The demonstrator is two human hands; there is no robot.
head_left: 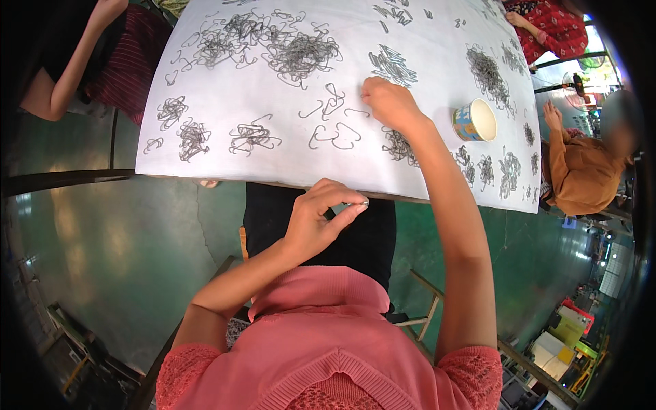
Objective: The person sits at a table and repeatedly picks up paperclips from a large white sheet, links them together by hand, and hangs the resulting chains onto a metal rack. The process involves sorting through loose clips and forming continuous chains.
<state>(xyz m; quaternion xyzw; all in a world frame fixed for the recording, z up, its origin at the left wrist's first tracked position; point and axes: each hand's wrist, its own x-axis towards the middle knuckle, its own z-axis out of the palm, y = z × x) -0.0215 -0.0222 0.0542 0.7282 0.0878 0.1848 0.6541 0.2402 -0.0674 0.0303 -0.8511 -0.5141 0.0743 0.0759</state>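
Pinching 1 shiny piece (365, 203), left grip (324, 210) closed, right grip (392, 104) unclear, blue-printed cup (467, 124)

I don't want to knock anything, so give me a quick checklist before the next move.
1. Left hand pinching a small piece: ok.
2. Right hand holding a bent wire: cannot tell, fingers hide it.
3. Paper cup upright: ok.
4. Cup apart from right forearm: ok.
5. Wire pile beside that forearm fully visible: not ok, the arm overlaps it.
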